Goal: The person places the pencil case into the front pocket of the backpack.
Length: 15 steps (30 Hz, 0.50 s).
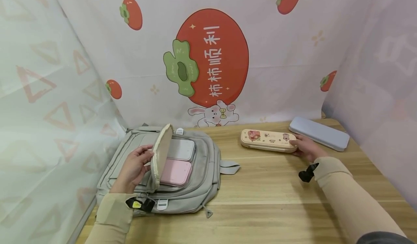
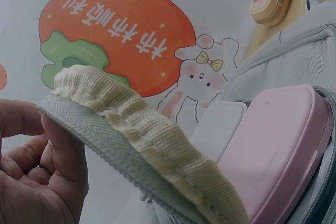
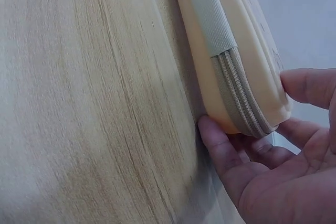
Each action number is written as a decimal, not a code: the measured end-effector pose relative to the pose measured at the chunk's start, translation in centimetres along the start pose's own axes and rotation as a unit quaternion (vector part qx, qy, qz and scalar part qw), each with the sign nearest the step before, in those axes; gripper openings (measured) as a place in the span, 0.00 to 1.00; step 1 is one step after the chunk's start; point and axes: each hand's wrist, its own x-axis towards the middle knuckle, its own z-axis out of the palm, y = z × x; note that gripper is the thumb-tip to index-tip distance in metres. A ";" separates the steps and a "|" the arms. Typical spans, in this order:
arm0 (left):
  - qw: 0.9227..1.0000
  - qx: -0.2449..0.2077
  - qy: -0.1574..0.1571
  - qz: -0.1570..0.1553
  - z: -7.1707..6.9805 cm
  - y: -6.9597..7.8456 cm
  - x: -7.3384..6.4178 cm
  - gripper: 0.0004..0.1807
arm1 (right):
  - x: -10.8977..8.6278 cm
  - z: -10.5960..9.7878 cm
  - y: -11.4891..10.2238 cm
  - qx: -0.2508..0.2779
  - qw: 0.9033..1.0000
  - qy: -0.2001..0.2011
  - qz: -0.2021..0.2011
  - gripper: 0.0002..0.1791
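A grey backpack (image 1: 202, 200) lies flat on the left of the table. My left hand (image 1: 133, 166) pinches the edge of its front pocket flap (image 1: 163, 148) between thumb and fingers and holds it raised. Inside the pocket lie a white case (image 1: 181, 150) and a pink case (image 1: 176, 172), side by side. On the right, my right hand (image 1: 307, 148) grips the right end of a cream pencil case (image 1: 268, 141) with cartoon prints on its lid. In the right wrist view, the thumb is on the lid and the fingers are at the underside, near the zipper (image 3: 241, 98).
Behind my right hand a pale blue case (image 1: 320, 133) lies at the table's back right. A grey strap loop (image 1: 229, 167) sticks out from the backpack toward the wooden table (image 1: 254, 200). Printed cloth (image 1: 277, 74) hangs at the back and both sides.
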 end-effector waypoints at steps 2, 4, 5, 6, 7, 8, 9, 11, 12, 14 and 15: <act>1.000 -0.002 0.002 0.002 0.0 0.1 0.0 0.16 | -0.1 0.1 0.1 0.008 1.000 0.001 -0.001 0.37; 1.000 -0.002 0.001 0.003 0.0 0.1 0.0 0.15 | 0.0 0.0 0.3 0.014 1.000 -0.001 -0.002 0.38; 1.000 -0.003 0.001 0.003 -0.1 0.2 0.0 0.15 | -0.1 0.0 0.3 0.017 1.000 0.000 0.000 0.38; 1.000 -0.004 0.000 0.003 -0.1 0.2 0.0 0.15 | -0.1 0.0 0.3 0.019 1.000 0.000 0.000 0.38; 1.000 -0.006 0.000 0.003 -0.1 0.3 0.0 0.14 | -0.1 0.0 0.3 0.022 1.000 0.000 0.002 0.38; 1.000 -0.007 0.000 0.003 -0.1 0.3 0.0 0.14 | -0.1 0.0 0.3 0.022 1.000 0.001 0.003 0.39; 1.000 -0.007 0.000 0.002 -0.2 0.3 0.0 0.14 | -0.1 -0.1 0.2 0.022 1.000 0.001 0.005 0.39; 1.000 -0.007 0.000 0.000 -0.2 0.4 0.0 0.14 | -0.2 -0.1 0.2 0.023 1.000 0.003 0.010 0.40; 1.000 -0.006 0.000 0.000 -0.2 0.4 0.0 0.14 | -0.3 -0.1 0.1 0.024 1.000 0.003 0.011 0.40; 1.000 -0.002 -0.002 -0.003 -0.2 0.3 0.1 0.16 | -0.4 0.0 0.0 0.027 1.000 0.004 0.013 0.40; 1.000 0.001 -0.004 -0.003 -0.2 0.3 0.1 0.17 | -0.5 0.0 -0.1 0.030 0.999 0.005 0.013 0.40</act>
